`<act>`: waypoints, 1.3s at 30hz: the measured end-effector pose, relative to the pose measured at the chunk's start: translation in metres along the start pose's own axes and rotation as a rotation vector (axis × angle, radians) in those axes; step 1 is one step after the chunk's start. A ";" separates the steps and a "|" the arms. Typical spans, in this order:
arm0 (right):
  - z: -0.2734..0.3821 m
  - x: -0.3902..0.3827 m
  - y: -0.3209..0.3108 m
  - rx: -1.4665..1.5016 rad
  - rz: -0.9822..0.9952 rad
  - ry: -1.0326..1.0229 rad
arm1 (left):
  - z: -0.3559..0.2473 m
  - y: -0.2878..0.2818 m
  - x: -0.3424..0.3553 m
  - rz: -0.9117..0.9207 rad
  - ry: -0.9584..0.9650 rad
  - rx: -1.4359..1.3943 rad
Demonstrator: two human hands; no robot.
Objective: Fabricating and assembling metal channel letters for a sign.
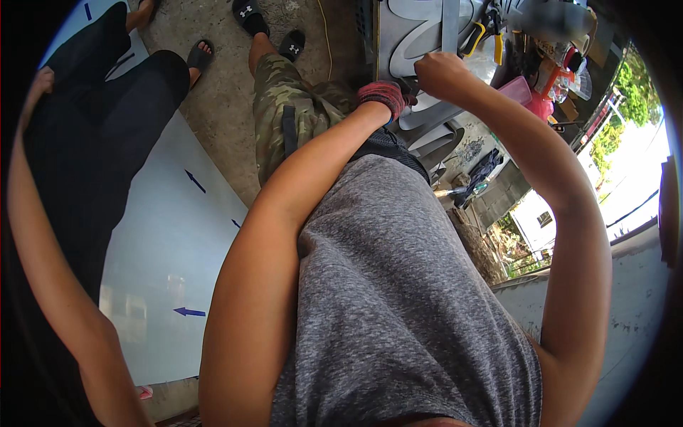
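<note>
My left hand (383,95), in a red and dark knitted glove, is closed at the near left edge of a grey worktop. Something dark at its fingertips is too hidden to name. Just to its right, my bare right hand (440,72) makes a fist over the worktop. Whatever that fist may hold is out of sight. Beyond the hands lies a flat silver panel with a curved outline (418,44). A long grey metal strip (449,27) runs away beside it.
Yellow-handled pliers (472,40) lie right of the strip, near a cluttered heap with a pink container (517,90). On my left, a person in black clothing (78,164) is beside a large pale sheet (153,285) marked with blue arrows. A yellow cord (326,35) crosses the concrete floor.
</note>
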State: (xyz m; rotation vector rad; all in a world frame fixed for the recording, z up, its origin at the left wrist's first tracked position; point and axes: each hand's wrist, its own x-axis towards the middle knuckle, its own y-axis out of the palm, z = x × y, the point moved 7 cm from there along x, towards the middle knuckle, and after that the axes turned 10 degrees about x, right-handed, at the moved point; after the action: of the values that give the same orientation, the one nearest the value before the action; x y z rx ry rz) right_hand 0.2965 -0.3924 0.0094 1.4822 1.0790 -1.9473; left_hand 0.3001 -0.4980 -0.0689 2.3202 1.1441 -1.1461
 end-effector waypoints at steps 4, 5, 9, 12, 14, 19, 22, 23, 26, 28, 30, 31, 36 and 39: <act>0.046 -0.005 -0.001 -0.224 0.107 0.137 | 0.001 0.010 0.007 -0.011 0.071 0.123; 0.056 -0.007 0.000 -0.383 0.143 0.130 | -0.001 0.012 0.008 -0.017 0.119 0.165; 0.060 -0.008 0.002 -0.539 0.121 0.105 | 0.001 0.011 0.011 -0.100 0.102 0.002; 0.018 0.000 0.005 -0.338 0.109 0.109 | -0.006 0.009 0.009 -0.036 0.123 0.076; -0.018 0.007 0.000 0.040 0.049 0.107 | -0.005 0.003 0.002 -0.014 0.065 0.004; -0.063 -0.020 0.044 0.959 0.441 0.525 | -0.007 -0.008 -0.011 0.022 0.026 0.034; -0.025 -0.017 0.009 0.136 -0.041 0.143 | -0.004 -0.001 -0.004 0.019 0.028 0.036; -0.007 -0.018 0.005 0.010 -0.074 0.072 | -0.001 0.005 0.002 0.032 0.021 0.064; 0.054 -0.009 0.005 -0.603 -0.124 0.146 | 0.006 0.025 0.022 -0.003 0.081 0.174; 0.063 -0.006 0.007 -0.663 -0.044 0.139 | 0.008 0.028 0.030 -0.115 0.183 -0.086; 0.059 -0.003 0.009 -0.592 -0.030 0.107 | 0.008 0.027 0.033 -0.186 0.207 -0.073; 0.042 -0.002 0.010 -0.346 -0.003 0.120 | 0.011 0.032 0.035 -0.109 0.112 0.007; -0.061 -0.024 0.045 0.996 0.441 0.605 | 0.001 0.006 0.008 -0.082 0.090 0.087; -0.051 -0.017 0.031 0.580 0.252 0.376 | 0.002 0.003 0.001 -0.019 -0.033 0.123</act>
State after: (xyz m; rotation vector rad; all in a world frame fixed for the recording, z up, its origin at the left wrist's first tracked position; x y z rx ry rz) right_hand 0.3545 -0.3714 0.0107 2.2372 0.4228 -1.9303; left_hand 0.3018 -0.4999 -0.0710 2.3758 1.1152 -1.2902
